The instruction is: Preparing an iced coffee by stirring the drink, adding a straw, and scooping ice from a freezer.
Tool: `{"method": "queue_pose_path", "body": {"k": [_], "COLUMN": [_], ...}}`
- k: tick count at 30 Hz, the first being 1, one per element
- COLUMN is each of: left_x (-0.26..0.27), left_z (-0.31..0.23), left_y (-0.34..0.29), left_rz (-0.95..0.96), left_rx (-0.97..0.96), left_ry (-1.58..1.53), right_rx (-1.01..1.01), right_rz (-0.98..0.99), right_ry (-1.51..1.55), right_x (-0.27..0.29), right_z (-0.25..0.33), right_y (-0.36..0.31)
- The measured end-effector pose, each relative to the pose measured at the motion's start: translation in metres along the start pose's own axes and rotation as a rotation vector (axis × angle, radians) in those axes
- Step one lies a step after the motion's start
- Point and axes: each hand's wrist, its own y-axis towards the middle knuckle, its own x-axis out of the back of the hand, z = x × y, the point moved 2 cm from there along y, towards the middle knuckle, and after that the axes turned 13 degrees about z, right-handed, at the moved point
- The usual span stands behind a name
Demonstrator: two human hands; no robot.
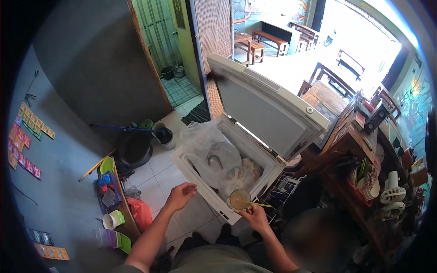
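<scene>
While the white freezer [199, 190] stands with its lid [268, 109] up, the work seems to be part way through. The lid is open and the glass [239, 198] of light brown drink is in the right hand [256, 219], so that much looks done. The glass is not set down and the lid is not shut, so those seem to be left. Big, cloudy plastic bags [214, 143] lie in the freezer, and one flops over its left edge. The glass is over the near corner of the freezer, just beside a smaller bag [238, 178]. I cannot tell if it touches the edge. A thin yellow stick [261, 204] pokes out of the glass to the right; it may be a straw or a spoon handle. The right arm [276, 249] comes up from the bottom and leans to the left. Its fingers are bent in and hold the near side of the glass. The left arm [152, 234] reaches up and leans to the right. The left hand [182, 196] hangs in the air near the freezer's front, with its fingers softly curled, about half open, and it seems to hold nothing.
</scene>
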Motion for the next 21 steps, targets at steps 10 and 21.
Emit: {"method": "queue_pose_path", "body": {"k": [10, 21], "left_x": [0.008, -0.013], "left_z": [0.035, 0.149], "left_y": [0.226, 0.359], "left_rz": [0.390, 0.407], "left_rx": [0.106, 0.017], "left_ry": [-0.207, 0.910], "right_rx": [-0.049, -0.212], "right_rz": [-0.200, -0.442], "right_ry": [0.022, 0.188], "right_x": [-0.003, -0.041], "right_z": [0.020, 0.039], "right_y": [0.056, 0.104]}}
